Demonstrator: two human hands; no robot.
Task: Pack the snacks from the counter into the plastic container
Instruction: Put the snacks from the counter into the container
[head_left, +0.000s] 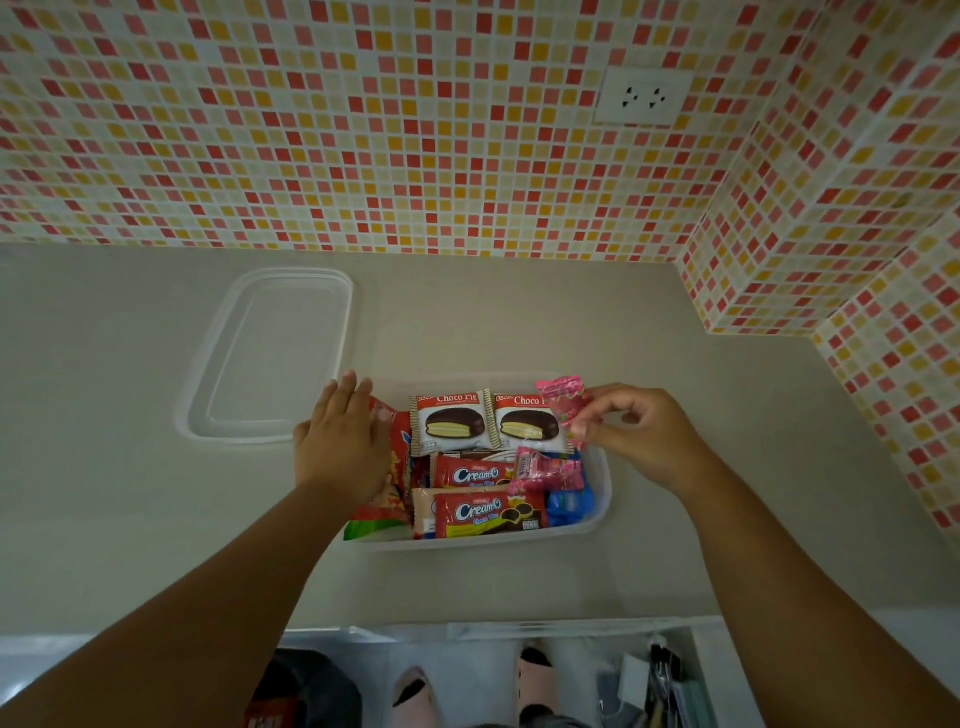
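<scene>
Mosaic-tiled corner, grey counter (130, 493). Last step prob: right hand (647, 434) is pinching a pink pack (563, 408) w/ fingertips over the box (600, 512), already full. Left hand (340, 449), fingers together, is pressing the red bag (397, 470). Next: tuck pack in, fetch lid (272, 353).
</scene>
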